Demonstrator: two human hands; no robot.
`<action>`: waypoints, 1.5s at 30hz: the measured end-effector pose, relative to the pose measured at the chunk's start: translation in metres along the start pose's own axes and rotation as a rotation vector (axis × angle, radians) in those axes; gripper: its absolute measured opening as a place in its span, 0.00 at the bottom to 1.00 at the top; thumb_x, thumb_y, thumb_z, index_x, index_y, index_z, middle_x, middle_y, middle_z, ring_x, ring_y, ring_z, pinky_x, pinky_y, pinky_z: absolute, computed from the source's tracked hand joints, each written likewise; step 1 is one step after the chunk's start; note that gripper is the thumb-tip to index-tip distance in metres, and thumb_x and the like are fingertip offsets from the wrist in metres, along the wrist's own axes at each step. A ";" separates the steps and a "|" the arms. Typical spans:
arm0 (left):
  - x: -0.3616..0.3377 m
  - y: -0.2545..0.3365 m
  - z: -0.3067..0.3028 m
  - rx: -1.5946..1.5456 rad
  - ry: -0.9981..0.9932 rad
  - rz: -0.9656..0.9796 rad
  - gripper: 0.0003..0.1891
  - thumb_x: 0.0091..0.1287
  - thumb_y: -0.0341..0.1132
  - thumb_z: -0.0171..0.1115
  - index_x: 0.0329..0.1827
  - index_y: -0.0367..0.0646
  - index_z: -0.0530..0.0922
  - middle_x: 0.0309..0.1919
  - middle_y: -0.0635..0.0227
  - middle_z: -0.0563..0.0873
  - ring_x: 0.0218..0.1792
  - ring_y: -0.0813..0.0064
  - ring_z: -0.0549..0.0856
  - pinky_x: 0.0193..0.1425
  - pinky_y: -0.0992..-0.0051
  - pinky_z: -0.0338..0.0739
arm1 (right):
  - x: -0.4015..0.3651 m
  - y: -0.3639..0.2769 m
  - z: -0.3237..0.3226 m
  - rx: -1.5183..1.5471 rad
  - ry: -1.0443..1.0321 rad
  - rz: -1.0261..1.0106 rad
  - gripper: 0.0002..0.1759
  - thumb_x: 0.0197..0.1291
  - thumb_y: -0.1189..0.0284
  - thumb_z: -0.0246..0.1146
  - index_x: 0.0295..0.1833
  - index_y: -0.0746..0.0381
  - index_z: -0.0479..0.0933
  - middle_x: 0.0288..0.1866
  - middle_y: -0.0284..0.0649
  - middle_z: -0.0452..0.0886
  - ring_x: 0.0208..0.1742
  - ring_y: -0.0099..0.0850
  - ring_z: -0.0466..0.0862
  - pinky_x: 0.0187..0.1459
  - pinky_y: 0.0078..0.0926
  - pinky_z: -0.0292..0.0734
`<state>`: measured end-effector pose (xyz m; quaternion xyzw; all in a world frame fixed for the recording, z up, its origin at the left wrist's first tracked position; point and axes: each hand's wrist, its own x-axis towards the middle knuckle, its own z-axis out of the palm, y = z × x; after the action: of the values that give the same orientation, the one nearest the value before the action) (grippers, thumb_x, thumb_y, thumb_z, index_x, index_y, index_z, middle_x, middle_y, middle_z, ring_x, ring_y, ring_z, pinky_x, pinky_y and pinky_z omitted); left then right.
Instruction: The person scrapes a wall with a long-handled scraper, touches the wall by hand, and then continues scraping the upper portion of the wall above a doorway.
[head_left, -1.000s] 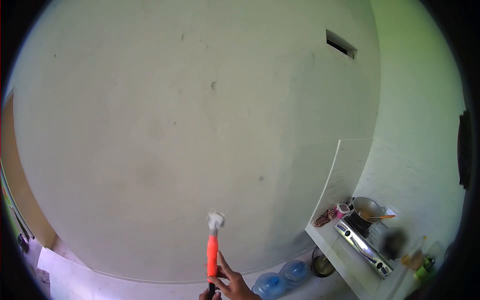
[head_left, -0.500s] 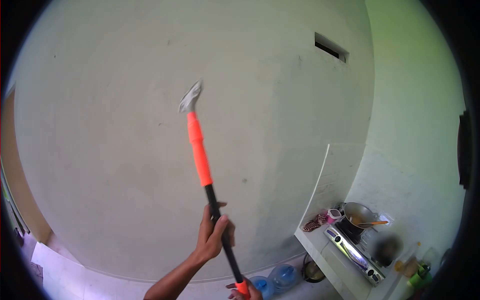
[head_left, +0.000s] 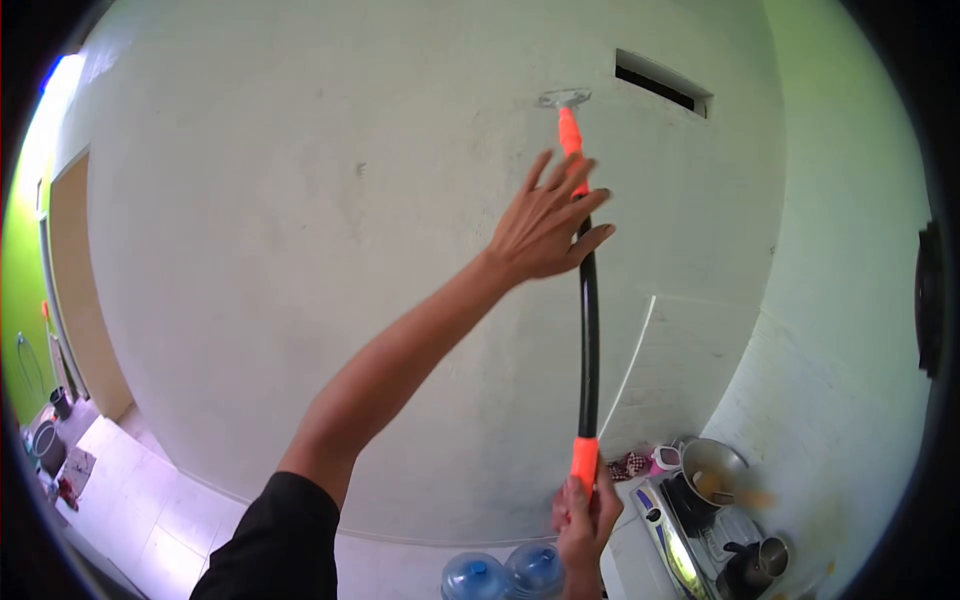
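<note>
A scraper [head_left: 589, 330] with a black pole and orange grips stands nearly upright before the grey wall. Its flat metal head [head_left: 566, 98] is at the wall, left of the slot-shaped vent. My left hand [head_left: 548, 215] is high on the pole, fingers spread and palm toward it, not wrapped round it. Lower down, my right hand [head_left: 588, 515] is closed round the bottom orange grip. Faint stains and marks show on the wall [head_left: 400, 250].
At lower right, a counter [head_left: 628, 530] bears a stove [head_left: 676, 545], a wok [head_left: 712, 470] and a dark pot [head_left: 752, 570]. Blue water bottles [head_left: 476, 577] stand on the floor. A doorway [head_left: 85, 290] and buckets [head_left: 48, 447] are at left.
The scraper has moved up and right, and its head now lies crosswise near the vent. My left hand has opened and stands higher on the pole. The view has shifted.
</note>
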<state>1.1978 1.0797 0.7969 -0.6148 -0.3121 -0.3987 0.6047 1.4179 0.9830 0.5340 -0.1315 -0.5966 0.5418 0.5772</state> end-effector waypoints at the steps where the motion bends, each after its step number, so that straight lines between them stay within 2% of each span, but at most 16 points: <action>1: 0.007 -0.006 0.017 -0.083 -0.035 0.089 0.20 0.74 0.51 0.60 0.38 0.41 0.81 0.50 0.61 0.82 0.62 0.56 0.79 0.76 0.55 0.63 | 0.012 -0.008 -0.004 0.034 -0.002 -0.020 0.29 0.75 0.73 0.58 0.76 0.71 0.63 0.27 0.30 0.71 0.19 0.15 0.67 0.19 0.16 0.60; 3: 0.029 -0.020 0.032 -0.222 -0.238 0.162 0.22 0.77 0.49 0.56 0.31 0.39 0.81 0.44 0.61 0.83 0.63 0.56 0.78 0.79 0.54 0.61 | 0.033 -0.023 -0.008 0.103 0.003 -0.073 0.24 0.75 0.71 0.59 0.70 0.74 0.70 0.24 0.27 0.66 0.18 0.13 0.60 0.17 0.15 0.50; 5: 0.049 -0.033 0.040 -0.330 -0.583 0.118 0.25 0.78 0.46 0.55 0.25 0.38 0.81 0.37 0.61 0.83 0.59 0.57 0.79 0.77 0.56 0.63 | 0.050 -0.033 -0.008 0.162 -0.025 -0.009 0.25 0.75 0.71 0.58 0.71 0.73 0.69 0.24 0.27 0.67 0.18 0.13 0.61 0.16 0.16 0.51; 8: 0.068 -0.044 0.052 -0.254 -0.787 0.042 0.25 0.76 0.45 0.56 0.22 0.37 0.80 0.28 0.59 0.79 0.53 0.58 0.79 0.71 0.59 0.69 | 0.070 -0.032 -0.010 0.205 -0.050 0.022 0.26 0.75 0.70 0.58 0.72 0.72 0.68 0.23 0.28 0.67 0.17 0.14 0.61 0.16 0.16 0.51; 14: 0.056 -0.080 0.085 -0.366 -0.494 0.030 0.22 0.65 0.42 0.61 0.17 0.33 0.80 0.19 0.53 0.80 0.36 0.55 0.79 0.48 0.60 0.77 | 0.101 -0.040 0.002 0.201 -0.110 0.004 0.28 0.76 0.70 0.58 0.75 0.71 0.65 0.24 0.30 0.68 0.17 0.15 0.62 0.16 0.18 0.52; 17: 0.055 -0.101 0.098 -0.283 -0.666 -0.062 0.19 0.67 0.42 0.61 0.22 0.35 0.78 0.30 0.58 0.78 0.47 0.58 0.77 0.58 0.62 0.73 | 0.121 -0.036 0.013 0.165 -0.065 -0.008 0.29 0.76 0.65 0.57 0.75 0.69 0.67 0.23 0.29 0.67 0.15 0.15 0.59 0.15 0.17 0.51; 20: 0.055 -0.117 0.105 -0.287 -0.751 -0.096 0.17 0.64 0.40 0.61 0.22 0.35 0.76 0.32 0.58 0.78 0.48 0.57 0.77 0.56 0.61 0.73 | 0.134 -0.026 0.024 0.155 -0.056 -0.026 0.30 0.75 0.63 0.56 0.76 0.69 0.66 0.22 0.29 0.66 0.14 0.15 0.59 0.14 0.17 0.50; 24: 0.039 -0.137 0.126 -0.363 -0.558 -0.003 0.15 0.54 0.36 0.60 0.17 0.35 0.70 0.22 0.56 0.74 0.36 0.57 0.75 0.49 0.64 0.72 | 0.146 -0.020 0.021 0.226 -0.175 0.004 0.34 0.74 0.68 0.59 0.79 0.70 0.60 0.27 0.35 0.72 0.19 0.17 0.68 0.17 0.18 0.62; 27: 0.038 -0.143 0.138 -0.493 -0.367 0.047 0.14 0.47 0.34 0.58 0.14 0.34 0.65 0.15 0.56 0.68 0.25 0.58 0.70 0.39 0.64 0.69 | 0.152 -0.008 0.015 0.463 -0.322 -0.084 0.42 0.70 0.69 0.61 0.82 0.71 0.51 0.42 0.50 0.79 0.21 0.20 0.71 0.16 0.18 0.66; 31: 0.040 -0.149 0.149 -0.578 -0.318 -0.015 0.15 0.44 0.34 0.57 0.13 0.34 0.61 0.11 0.56 0.63 0.20 0.60 0.64 0.31 0.62 0.63 | 0.159 -0.019 0.024 0.719 -0.293 -0.076 0.55 0.65 0.69 0.65 0.85 0.68 0.35 0.71 0.67 0.66 0.24 0.21 0.72 0.16 0.17 0.65; 34: 0.035 -0.147 0.152 -0.598 -0.255 -0.010 0.15 0.43 0.34 0.56 0.12 0.35 0.60 0.11 0.57 0.62 0.20 0.61 0.63 0.29 0.62 0.61 | 0.159 -0.018 0.028 0.493 -0.233 -0.019 0.48 0.69 0.70 0.60 0.85 0.67 0.40 0.60 0.60 0.74 0.20 0.18 0.65 0.11 0.15 0.54; 37: 0.028 -0.146 0.162 -0.595 -0.175 -0.012 0.15 0.41 0.35 0.56 0.11 0.36 0.60 0.11 0.58 0.62 0.19 0.60 0.62 0.30 0.62 0.61 | 0.154 -0.025 0.042 0.347 -0.091 -0.060 0.33 0.76 0.70 0.56 0.81 0.68 0.57 0.48 0.47 0.79 0.18 0.15 0.65 0.18 0.13 0.61; 40: 0.026 -0.149 0.169 -0.590 -0.153 0.017 0.16 0.40 0.36 0.57 0.11 0.37 0.59 0.11 0.58 0.62 0.18 0.61 0.62 0.27 0.62 0.60 | 0.159 -0.023 0.044 0.197 -0.090 -0.065 0.36 0.78 0.68 0.51 0.85 0.65 0.48 0.49 0.49 0.78 0.17 0.11 0.59 0.14 0.09 0.51; 41: 0.027 -0.150 0.170 -0.622 -0.133 0.007 0.17 0.40 0.36 0.57 0.11 0.37 0.59 0.11 0.59 0.61 0.17 0.61 0.60 0.25 0.62 0.57 | 0.158 -0.027 0.047 0.237 -0.019 -0.050 0.28 0.77 0.67 0.55 0.77 0.67 0.65 0.40 0.40 0.79 0.17 0.12 0.61 0.16 0.12 0.57; 44: 0.040 -0.157 0.178 -0.606 -0.161 -0.073 0.17 0.40 0.36 0.58 0.11 0.36 0.58 0.10 0.60 0.60 0.16 0.63 0.59 0.24 0.61 0.54 | 0.175 -0.035 0.047 0.136 -0.010 0.048 0.42 0.72 0.68 0.57 0.85 0.63 0.47 0.45 0.50 0.77 0.14 0.15 0.57 0.12 0.13 0.49; 45: 0.043 -0.155 0.177 -0.623 -0.160 -0.105 0.17 0.41 0.36 0.58 0.12 0.35 0.60 0.11 0.60 0.60 0.17 0.64 0.58 0.25 0.61 0.54 | 0.175 -0.043 0.052 0.124 0.055 0.042 0.37 0.73 0.68 0.55 0.84 0.60 0.54 0.36 0.41 0.73 0.11 0.13 0.51 0.13 0.13 0.46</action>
<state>1.1045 1.2626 0.9190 -0.7827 -0.2529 -0.4562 0.3396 1.3427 1.0777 0.6773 -0.1229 -0.5430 0.5860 0.5888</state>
